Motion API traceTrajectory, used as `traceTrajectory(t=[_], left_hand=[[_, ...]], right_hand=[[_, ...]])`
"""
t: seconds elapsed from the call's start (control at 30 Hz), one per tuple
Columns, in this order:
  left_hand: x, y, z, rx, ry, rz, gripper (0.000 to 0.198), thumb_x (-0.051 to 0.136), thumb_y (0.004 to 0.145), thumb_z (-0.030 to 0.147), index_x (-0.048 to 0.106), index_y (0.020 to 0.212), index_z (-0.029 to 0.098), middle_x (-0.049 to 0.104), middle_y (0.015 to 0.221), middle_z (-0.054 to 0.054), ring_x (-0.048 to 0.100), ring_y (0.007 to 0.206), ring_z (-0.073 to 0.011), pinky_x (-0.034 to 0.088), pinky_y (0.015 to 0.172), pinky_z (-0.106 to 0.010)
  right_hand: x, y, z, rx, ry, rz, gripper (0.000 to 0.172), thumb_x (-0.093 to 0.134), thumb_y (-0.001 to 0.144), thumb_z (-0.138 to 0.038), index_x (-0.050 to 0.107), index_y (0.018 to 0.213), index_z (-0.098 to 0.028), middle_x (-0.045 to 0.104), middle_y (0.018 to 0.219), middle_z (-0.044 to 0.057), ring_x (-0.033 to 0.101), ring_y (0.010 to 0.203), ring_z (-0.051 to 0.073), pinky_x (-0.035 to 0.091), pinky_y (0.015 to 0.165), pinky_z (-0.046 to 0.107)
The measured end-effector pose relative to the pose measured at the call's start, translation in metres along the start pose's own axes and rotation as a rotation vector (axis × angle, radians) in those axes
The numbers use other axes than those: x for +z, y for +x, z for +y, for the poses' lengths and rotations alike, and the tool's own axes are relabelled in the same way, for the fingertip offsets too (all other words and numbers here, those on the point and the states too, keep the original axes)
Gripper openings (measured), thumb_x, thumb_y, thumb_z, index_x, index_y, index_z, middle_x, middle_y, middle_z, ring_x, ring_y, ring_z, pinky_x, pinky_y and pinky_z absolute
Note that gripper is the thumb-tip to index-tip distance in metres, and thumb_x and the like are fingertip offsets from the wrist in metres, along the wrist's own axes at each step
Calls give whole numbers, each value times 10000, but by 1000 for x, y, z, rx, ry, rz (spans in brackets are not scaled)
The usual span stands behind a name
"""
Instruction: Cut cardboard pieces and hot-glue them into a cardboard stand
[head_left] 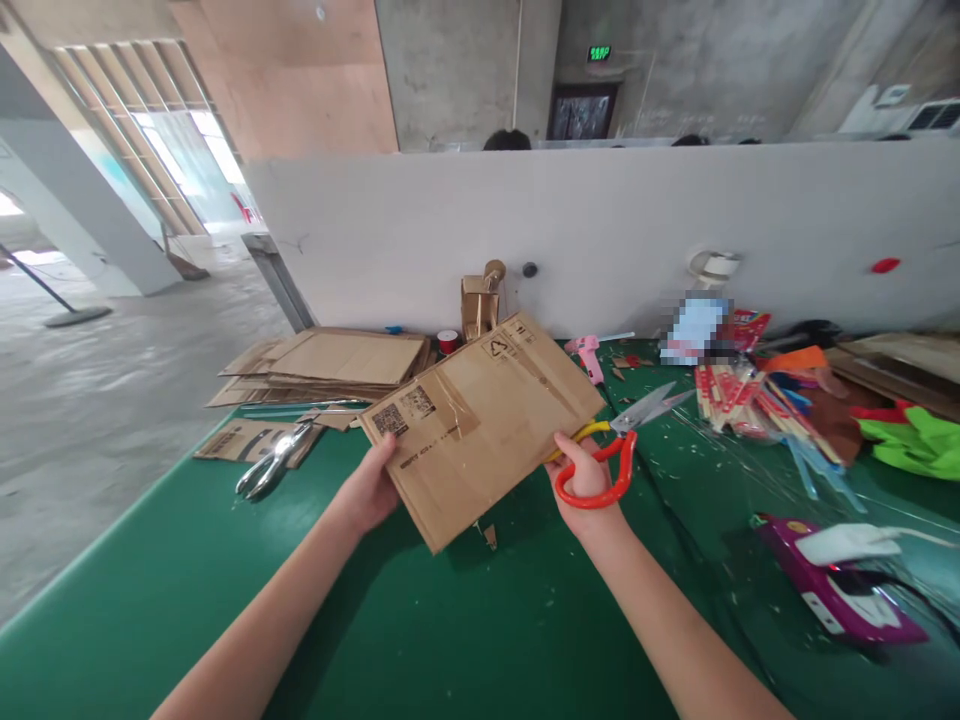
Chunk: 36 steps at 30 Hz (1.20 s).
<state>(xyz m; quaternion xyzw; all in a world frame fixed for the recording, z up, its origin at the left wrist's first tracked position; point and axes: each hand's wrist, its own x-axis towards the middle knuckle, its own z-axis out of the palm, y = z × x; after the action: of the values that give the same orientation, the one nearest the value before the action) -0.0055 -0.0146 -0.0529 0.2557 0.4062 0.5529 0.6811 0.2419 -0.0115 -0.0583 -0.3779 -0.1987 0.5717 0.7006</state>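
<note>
Both hands work together: the left hand (370, 487) grips the cardboard sheet (480, 420) by its edge to steady it above the table (187, 590), while the right hand (583, 472) closes on the scissors (619, 445), blades open beside the sheet.

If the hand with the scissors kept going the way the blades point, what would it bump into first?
Probably the bundle of wooden sticks: the right hand points the scissors away and rightward at it. Depth is unclear, so that is a guess. The left hand holds the cardboard.
</note>
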Motion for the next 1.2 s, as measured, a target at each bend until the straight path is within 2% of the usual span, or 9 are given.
traceTrajectory(t=[0.17, 0.3, 0.43, 0.57, 0.63, 0.83, 1.03, 1.1, 1.2], left_hand=[[18, -12, -15, -25, 2, -25, 419, 763, 661, 168, 638, 1060, 160, 713, 1037, -106, 687, 882, -268, 575, 797, -379], [10, -3, 1, 90, -112, 138, 252, 625, 788, 120, 640, 1038, 150, 731, 964, -76, 700, 797, -207, 587, 761, -326], [0, 3, 16, 178, -266, 166, 232, 492, 917, 256, 619, 1102, 199, 729, 985, -37, 698, 821, -169, 585, 750, -283], [11, -5, 6, 154, -284, 141, 244, 490, 922, 318, 619, 1103, 217, 721, 1020, -32, 693, 855, -172, 586, 727, -271], [22, -13, -6, 86, -221, 120, 200, 556, 882, 233, 632, 1062, 196, 721, 1014, -41, 693, 838, -177, 587, 699, -267], [34, -16, -20, 88, -109, 12, 332, 642, 718, 53, 625, 1032, 162, 716, 986, -47, 684, 820, -185, 585, 651, -284], [-7, 14, 23, 335, -89, 366, 133, 601, 816, 247, 618, 928, 178, 644, 674, 38, 627, 572, -93, 513, 528, -194], [-15, 15, 30, 365, 21, 304, 263, 638, 799, 369, 615, 993, 193, 676, 766, 8, 656, 649, -121, 519, 545, -210], [-13, 5, 26, 223, 173, 17, 494, 756, 678, 416, 600, 1091, 196, 706, 912, -57, 679, 733, -187, 545, 580, -260]], right_hand=[[-3, 3, -6, -69, -103, 37, 363, 768, 531, -289, 526, 795, -224, 654, 746, -37, 645, 729, 174, 519, 609, 283], [-4, 4, -11, -71, -247, -90, 405, 767, 583, -466, 547, 791, -197, 670, 796, 21, 620, 723, 171, 488, 556, 260], [-5, -3, -3, 18, -402, -214, 563, 664, 628, -684, 587, 872, -182, 677, 946, 94, 626, 854, 230, 456, 522, 255], [0, -19, 9, 46, -503, -487, 547, 600, 718, -682, 579, 991, -209, 619, 1137, 108, 602, 993, 254, 460, 557, 268], [5, -25, 14, 28, -513, -537, 480, 617, 741, -629, 571, 976, -212, 623, 1048, 80, 617, 866, 209, 458, 569, 279], [9, -13, 17, -30, -481, -350, 347, 736, 646, -419, 469, 733, -214, 460, 597, -61, 411, 469, 92, 349, 458, 257], [2, 1, 4, -79, -486, -281, 323, 725, 640, -383, 503, 820, -232, 505, 693, -22, 468, 557, 135, 407, 500, 291], [1, 0, 0, -55, -519, -336, 317, 712, 657, -388, 526, 864, -236, 548, 733, -4, 511, 592, 157, 443, 533, 316], [-2, -2, -1, -78, -596, -434, 308, 687, 695, -394, 557, 926, -236, 593, 799, 15, 580, 722, 203, 491, 638, 358]])
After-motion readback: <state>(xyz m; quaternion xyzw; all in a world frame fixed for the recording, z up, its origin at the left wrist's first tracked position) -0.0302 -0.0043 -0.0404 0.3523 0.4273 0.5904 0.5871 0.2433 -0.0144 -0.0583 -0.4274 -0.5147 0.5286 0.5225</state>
